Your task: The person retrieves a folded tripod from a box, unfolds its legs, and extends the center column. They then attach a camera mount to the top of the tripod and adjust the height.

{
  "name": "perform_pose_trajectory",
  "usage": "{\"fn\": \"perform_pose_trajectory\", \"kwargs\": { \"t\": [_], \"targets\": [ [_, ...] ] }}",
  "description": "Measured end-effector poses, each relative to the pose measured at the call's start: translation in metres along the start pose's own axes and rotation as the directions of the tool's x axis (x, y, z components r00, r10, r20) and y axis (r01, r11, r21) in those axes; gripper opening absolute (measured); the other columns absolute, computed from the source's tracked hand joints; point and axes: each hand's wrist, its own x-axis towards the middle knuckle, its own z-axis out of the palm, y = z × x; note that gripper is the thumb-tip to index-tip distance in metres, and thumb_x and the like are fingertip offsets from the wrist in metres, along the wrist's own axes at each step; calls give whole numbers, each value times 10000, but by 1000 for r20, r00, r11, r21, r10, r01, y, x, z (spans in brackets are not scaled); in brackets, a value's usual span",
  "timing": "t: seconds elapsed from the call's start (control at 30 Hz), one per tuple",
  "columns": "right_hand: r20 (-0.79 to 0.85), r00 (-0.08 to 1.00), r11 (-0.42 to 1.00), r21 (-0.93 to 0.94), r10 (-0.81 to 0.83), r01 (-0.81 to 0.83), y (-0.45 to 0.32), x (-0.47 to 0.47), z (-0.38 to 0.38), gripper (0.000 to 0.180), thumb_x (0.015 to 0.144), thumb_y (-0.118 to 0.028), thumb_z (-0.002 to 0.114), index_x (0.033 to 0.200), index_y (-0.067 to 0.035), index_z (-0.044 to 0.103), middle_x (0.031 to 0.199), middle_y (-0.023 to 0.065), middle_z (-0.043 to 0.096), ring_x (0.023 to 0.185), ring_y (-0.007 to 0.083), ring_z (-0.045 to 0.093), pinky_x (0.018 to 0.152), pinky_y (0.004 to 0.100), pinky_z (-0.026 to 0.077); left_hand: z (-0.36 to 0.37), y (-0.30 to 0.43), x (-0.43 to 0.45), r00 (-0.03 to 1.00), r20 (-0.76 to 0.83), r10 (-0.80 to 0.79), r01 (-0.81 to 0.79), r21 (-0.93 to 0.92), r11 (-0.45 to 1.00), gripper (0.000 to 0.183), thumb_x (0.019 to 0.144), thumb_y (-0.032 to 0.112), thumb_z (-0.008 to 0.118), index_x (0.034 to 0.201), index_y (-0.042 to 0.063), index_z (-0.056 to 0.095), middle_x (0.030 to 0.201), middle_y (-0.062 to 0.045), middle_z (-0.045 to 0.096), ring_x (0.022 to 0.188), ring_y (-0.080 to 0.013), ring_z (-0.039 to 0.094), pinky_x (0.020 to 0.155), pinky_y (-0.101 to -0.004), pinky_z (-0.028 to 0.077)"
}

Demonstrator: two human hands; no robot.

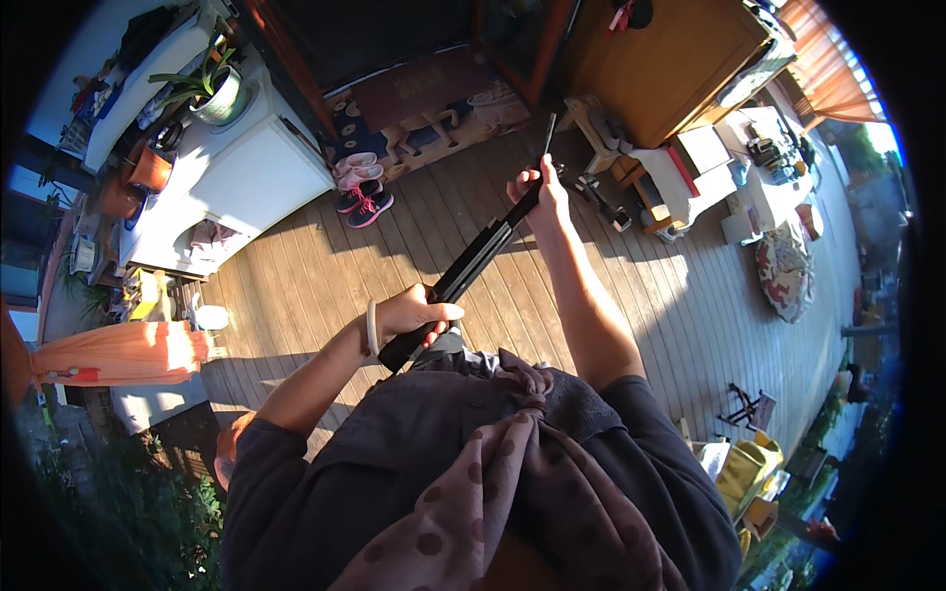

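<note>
Both of my hands are closed around a long black tubular implement [477,255], which slants from near my waist up to the right; its exact kind is unclear. My left hand [420,318], with a pale bangle at the wrist, grips its thick near end, the thumb lying along the top. Farther out, my right hand [547,196] holds the narrower part, its thumb pointing along the shaft. A thin dark rod [551,134] sticks out beyond the right hand. The implement is held above the wooden plank floor [318,273].
Pink shoes and dark sneakers [369,209] lie beside a patterned mat [443,133] at the doorway. A white cabinet [251,177] bears a potted plant [220,100] at left. Small wooden stools [595,137] and a tall wooden cabinet [650,66] stand at right, near a dark object [602,203] on the floor.
</note>
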Motion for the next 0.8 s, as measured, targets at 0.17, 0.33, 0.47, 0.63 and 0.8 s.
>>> {"fn": "perform_pose_trajectory", "kwargs": {
  "t": [0.17,0.33,0.47,0.63,0.8],
  "targets": [
    [134,986,992,64,98,-108,-80,129,0,333,871,-350,629,809,-53,492,546,-50,399,497,80,402,527,268,374,-54,37,10,982,176,-71,108,-212,971,235,839,238,653,779,48,529,618,4,528,480,-72,513,449,-205,427],
    [148,984,993,44,101,-109,-103,218,39,319,880,-339,615,805,-60,479,563,-36,378,496,79,395,498,267,359,-89,74,14,989,115,-98,121,-223,967,211,851,204,623,780,46,502,619,-4,508,470,-87,489,445,-219,417],
    [67,995,995,-68,74,-69,-137,282,76,264,898,-321,588,777,-107,492,552,-8,439,520,142,490,566,362,462,-88,86,-9,995,-2,-103,101,-188,977,188,807,172,644,801,32,518,615,-6,510,475,-90,503,438,-218,416],
    [65,994,982,-175,88,-76,-252,370,73,287,842,-347,649,788,-88,538,566,-52,495,547,118,544,720,410,491,-101,51,-65,979,-125,-160,160,-12,987,208,736,151,700,811,27,550,592,-11,524,479,-93,514,453,-227,422],
    [140,989,976,-219,43,-12,-318,419,102,324,852,-335,640,888,-31,534,558,-45,453,543,125,531,723,392,480,-107,32,-92,980,-129,-150,149,-13,989,200,744,136,694,800,18,543,600,-15,522,485,-90,516,460,-227,422]
  ]
}}
